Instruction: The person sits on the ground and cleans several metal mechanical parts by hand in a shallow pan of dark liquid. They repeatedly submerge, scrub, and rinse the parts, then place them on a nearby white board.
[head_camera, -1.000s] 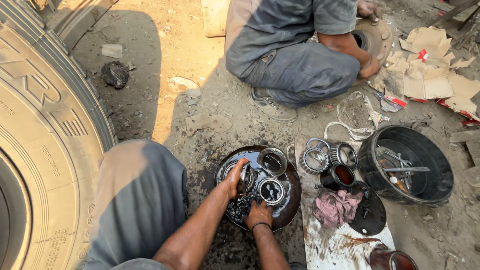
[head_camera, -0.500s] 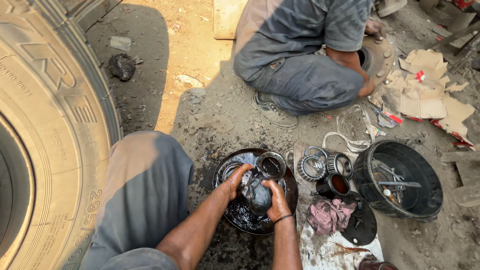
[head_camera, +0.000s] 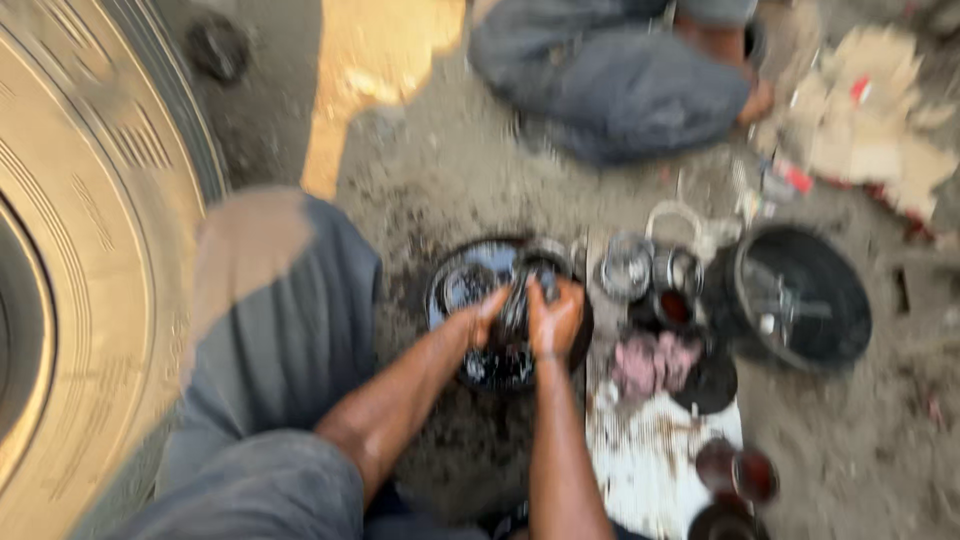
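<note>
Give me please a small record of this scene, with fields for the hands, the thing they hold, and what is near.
left hand: grips a dark metal part from the left
right hand: grips the same part from the right
under the hands: round black pan of dark liquid
right of the pan: metal ring parts, pink rag, black tub
left side: large tyre
beyond: a second person's bent leg
image: blurred

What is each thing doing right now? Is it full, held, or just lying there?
Left hand: grip closed on the metal part.
Right hand: grip closed on the same part.
Metal part: held over the pan, blurred.
Pan: on the ground, dark liquid inside.
Black tub: open, tools inside.
Pink rag: crumpled, lying loose.
Tyre: standing upright.
</note>
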